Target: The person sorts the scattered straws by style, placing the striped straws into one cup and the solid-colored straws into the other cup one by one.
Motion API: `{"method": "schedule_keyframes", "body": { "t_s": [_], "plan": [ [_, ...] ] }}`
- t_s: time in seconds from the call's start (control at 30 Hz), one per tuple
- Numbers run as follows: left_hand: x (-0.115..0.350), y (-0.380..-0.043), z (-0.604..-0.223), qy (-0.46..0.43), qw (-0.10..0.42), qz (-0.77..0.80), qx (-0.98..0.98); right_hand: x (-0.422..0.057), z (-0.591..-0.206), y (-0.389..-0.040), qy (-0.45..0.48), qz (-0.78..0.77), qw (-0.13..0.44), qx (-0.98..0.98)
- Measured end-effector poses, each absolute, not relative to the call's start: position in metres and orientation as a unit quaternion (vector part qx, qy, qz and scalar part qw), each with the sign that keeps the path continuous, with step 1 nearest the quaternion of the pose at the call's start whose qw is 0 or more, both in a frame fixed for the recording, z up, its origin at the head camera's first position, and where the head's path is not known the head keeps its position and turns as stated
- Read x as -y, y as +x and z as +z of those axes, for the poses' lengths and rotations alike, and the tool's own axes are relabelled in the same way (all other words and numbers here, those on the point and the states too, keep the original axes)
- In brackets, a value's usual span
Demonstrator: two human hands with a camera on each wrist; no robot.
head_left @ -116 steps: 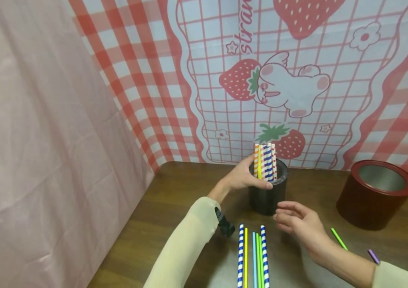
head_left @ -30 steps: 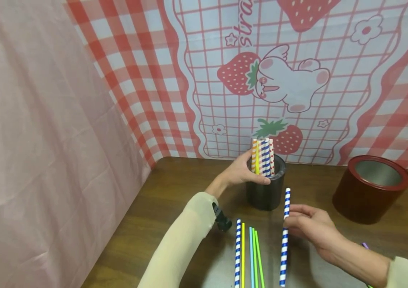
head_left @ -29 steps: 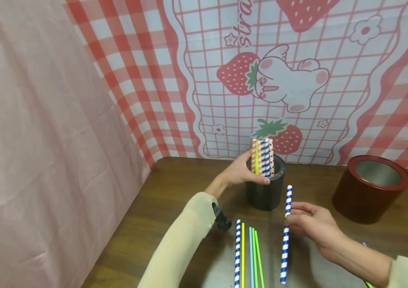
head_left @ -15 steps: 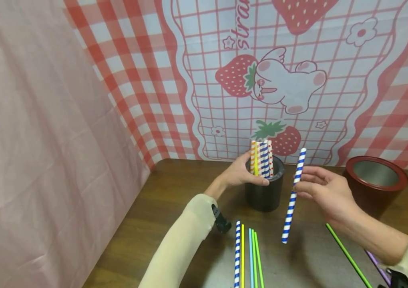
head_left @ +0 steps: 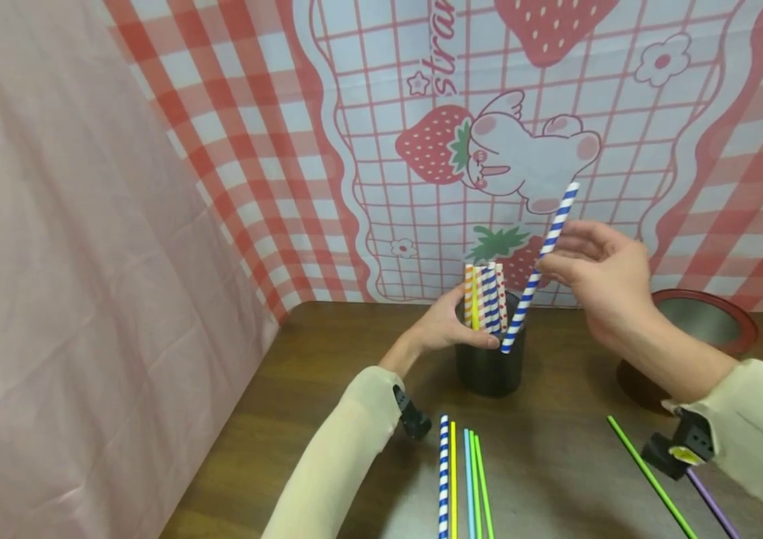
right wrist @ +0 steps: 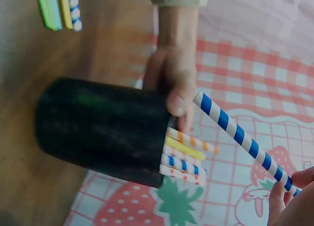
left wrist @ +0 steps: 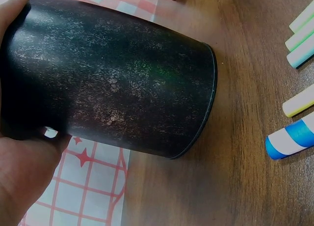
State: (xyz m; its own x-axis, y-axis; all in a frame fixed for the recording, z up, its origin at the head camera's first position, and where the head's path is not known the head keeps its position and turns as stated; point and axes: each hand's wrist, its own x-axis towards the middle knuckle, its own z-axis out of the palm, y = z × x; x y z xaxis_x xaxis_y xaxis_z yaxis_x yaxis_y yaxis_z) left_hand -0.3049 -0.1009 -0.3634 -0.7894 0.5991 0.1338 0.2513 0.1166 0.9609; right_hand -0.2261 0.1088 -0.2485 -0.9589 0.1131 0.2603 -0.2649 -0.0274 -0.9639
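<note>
My right hand (head_left: 606,281) pinches a blue-and-white striped paper straw (head_left: 539,269), tilted, its lower end near the rim of a black cylindrical pot (head_left: 489,370). In the right wrist view the held straw (right wrist: 240,137) is apart from the pot's mouth. My left hand (head_left: 445,326) grips the pot at its rim, thumb in front. Several straws (head_left: 487,299) stand in the pot: orange-striped, yellow, blue-striped and red-dotted ones. The left wrist view has the pot's dark mottled side (left wrist: 113,73) with my left hand (left wrist: 24,167) round its top end.
On the wooden table (head_left: 327,359) lie a blue-striped straw (head_left: 444,479), a yellow straw (head_left: 453,479), a light blue straw (head_left: 469,479) and green ones. A green straw (head_left: 651,475) and a purple straw (head_left: 711,501) lie at right. A dark red pot (head_left: 738,329) stands behind my right arm.
My right hand has picked up a blue-striped straw from the table's row, then lifted it up and toward the black pot. The left hand has stayed on the pot.
</note>
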Motion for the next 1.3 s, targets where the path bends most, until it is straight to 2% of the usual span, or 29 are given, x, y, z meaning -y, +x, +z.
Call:
{"method": "schedule_keyframes", "body": {
  "t_s": [0.27,0.8,1.3],
  "plan": [
    [0.101,-0.302,-0.358,0.291,0.146,0.588,-0.741,-0.087,-0.244,-0.247,0.049,0.628,0.196,0.752],
    [0.099,-0.306,-0.362,0.318,0.154,0.607,-0.712,-0.055,-0.27,-0.263,0.064,0.552,0.184,0.811],
    [0.1,-0.306,-0.362,0.324,0.151,0.594,-0.721,-0.053,-0.295,-0.267,0.049,0.544,0.153,0.824]
  ]
}}
